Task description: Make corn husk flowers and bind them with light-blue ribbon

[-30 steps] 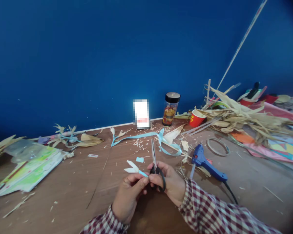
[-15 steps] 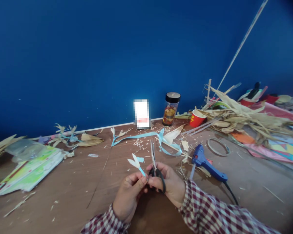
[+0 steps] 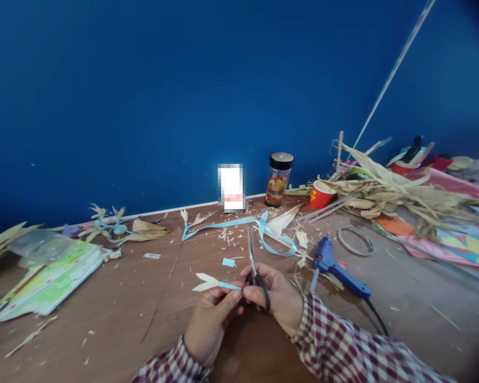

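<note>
Here were my two hands, close in: the left hand (image 3: 211,318) pinched a small pale-petalled piece (image 3: 206,281) by its light-blue stem, thumb against fingers, petals pointing left, likely to leave them uncrushed. And the right hand (image 3: 278,299)! It gripped black-handled scissors (image 3: 251,256), blades pointing away, probably so that thumb and fingertip could stay free by the stem's end; whether they touched it, I couldn't tell.

Just past my fingers lay a blue scrap (image 3: 228,262) on the brown table (image 3: 120,314), its surface littered with pale trimmings. To the right, a blue glue gun (image 3: 337,268) rested on its side, handle towards me, presumably for easy reach. Further out, a light-blue ribbon (image 3: 231,222) trailed across, and over to the right, dry husks (image 3: 383,194) heaped up near a red cup (image 3: 318,196). A black-lidded jar (image 3: 277,183) stood by the deep-blue wall (image 3: 175,101), closing off the far side.
</note>
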A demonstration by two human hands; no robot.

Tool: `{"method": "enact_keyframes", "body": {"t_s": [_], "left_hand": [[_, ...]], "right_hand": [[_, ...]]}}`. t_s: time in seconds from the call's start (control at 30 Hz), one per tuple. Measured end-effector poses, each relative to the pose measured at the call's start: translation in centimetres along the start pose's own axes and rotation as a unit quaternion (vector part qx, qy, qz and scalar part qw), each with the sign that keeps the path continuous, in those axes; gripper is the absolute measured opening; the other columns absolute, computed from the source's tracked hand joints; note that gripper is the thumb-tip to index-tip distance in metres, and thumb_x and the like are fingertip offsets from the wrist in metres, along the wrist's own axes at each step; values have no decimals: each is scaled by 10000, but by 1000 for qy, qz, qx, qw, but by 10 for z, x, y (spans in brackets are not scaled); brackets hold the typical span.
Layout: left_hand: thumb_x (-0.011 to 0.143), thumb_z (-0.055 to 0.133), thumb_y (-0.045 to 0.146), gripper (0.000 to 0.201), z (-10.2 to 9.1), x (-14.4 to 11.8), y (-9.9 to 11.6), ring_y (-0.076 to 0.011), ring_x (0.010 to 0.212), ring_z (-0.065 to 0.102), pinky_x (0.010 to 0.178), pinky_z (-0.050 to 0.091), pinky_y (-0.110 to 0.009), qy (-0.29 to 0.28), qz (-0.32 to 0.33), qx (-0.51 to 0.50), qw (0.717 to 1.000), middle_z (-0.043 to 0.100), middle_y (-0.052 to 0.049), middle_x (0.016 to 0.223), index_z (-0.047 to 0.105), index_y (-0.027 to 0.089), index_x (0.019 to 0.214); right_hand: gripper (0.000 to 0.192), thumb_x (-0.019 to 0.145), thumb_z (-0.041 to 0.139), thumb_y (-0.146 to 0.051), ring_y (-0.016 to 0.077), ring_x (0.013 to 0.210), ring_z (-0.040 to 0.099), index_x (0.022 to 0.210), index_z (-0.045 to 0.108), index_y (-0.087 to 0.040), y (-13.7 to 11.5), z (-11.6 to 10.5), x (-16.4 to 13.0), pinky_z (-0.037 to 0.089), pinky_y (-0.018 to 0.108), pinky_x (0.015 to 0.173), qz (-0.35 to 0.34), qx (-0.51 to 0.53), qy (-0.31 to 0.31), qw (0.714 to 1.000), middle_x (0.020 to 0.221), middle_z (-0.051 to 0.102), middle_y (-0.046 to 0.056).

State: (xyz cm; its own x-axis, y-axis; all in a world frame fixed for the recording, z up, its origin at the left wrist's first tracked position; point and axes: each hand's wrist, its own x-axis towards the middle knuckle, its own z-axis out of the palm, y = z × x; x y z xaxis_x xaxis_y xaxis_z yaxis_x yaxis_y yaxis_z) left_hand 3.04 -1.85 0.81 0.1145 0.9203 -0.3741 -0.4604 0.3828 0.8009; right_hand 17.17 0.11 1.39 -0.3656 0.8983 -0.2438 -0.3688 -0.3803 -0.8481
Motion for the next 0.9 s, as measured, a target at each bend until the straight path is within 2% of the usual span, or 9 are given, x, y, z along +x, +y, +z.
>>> {"method": "enact_keyframes", "body": {"t_s": [0.1, 0.23, 0.5, 0.63, 0.77, 0.9], "left_hand": [[620, 713, 222, 107, 0, -1, 2, -76, 586, 515, 494, 453, -179, 4, 1, 22, 1000, 593, -6, 698, 647, 137, 631], [647, 690, 260, 146, -1, -3, 1, -85, 572, 513, 491, 470, -201, -51, -23, 63, 996, 567, -7, 648, 627, 128, 638], [596, 721, 294, 231, 2, -5, -6, -73, 510, 522, 521, 488, -225, -122, -112, 106, 980, 550, 6, 582, 583, 108, 604], [594, 722, 294, 236, 5, -7, -5, -62, 509, 500, 507, 479, -205, -119, -114, 120, 979, 531, 15, 580, 578, 110, 621], [605, 719, 280, 212, 5, -7, -3, -64, 551, 498, 521, 487, -205, -108, -108, 99, 983, 548, 0, 635, 620, 111, 687], [677, 657, 329, 225, 4, -7, -2, -79, 579, 520, 516, 489, -213, -111, -114, 66, 985, 591, -38, 701, 636, 115, 744]], "right_hand": [[392, 605, 736, -300, 70, 553, 491, 906, 525, -166, -2, -3, 1, 349, 176, 481, -39, -63, 20, 997, 628, 536, -49], [386, 657, 703, -283, 66, 571, 505, 956, 487, -168, -6, -2, 0, 392, 197, 540, -81, -110, 10, 991, 713, 556, -31], [416, 653, 708, -252, 88, 624, 557, 998, 491, -170, -2, -9, 1, 435, 208, 550, -62, -113, -84, 988, 808, 554, -1], [426, 621, 731, -223, 77, 578, 552, 976, 500, -177, -1, -13, 4, 434, 190, 503, -48, -70, -113, 990, 780, 541, -19], [437, 629, 726, -215, 33, 446, 483, 987, 476, -188, -2, -14, 7, 398, 158, 429, -44, -3, -92, 995, 683, 530, -57], [465, 599, 746, -218, 36, 437, 479, 983, 485, -186, -2, -13, 8, 394, 155, 420, -49, 17, -50, 997, 663, 538, -59]]}}
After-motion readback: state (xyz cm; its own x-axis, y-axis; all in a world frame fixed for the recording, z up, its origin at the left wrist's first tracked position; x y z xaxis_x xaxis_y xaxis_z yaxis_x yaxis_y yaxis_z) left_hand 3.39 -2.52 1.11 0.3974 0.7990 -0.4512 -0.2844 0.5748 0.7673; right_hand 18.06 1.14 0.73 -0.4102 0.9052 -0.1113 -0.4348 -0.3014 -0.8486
